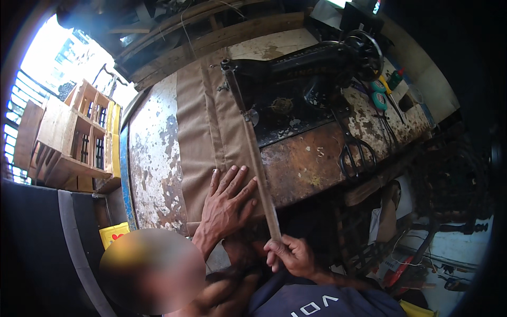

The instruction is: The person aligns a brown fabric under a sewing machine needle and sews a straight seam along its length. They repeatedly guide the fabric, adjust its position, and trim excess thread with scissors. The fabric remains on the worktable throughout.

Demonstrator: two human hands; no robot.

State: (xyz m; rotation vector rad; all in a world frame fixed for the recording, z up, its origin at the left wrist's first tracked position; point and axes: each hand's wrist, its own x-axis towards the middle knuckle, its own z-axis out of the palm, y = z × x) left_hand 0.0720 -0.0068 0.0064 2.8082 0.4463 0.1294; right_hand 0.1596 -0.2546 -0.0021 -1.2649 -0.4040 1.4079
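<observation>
Left fingers spread on brown cloth | right fingers clamped on strip | wooden rack: contents unclear

the person wears a dark navy shirt, its cloth softly creased, with large white block lettering across the front that reads upside down from above. the left hand is bare, lean and long-fingered, with raised veins over its back, creased knuckles and short nails. the right hand is bare too, with a broad thumb, and its forearm is uncovered; where the sleeve ends is hard to tell.
</observation>
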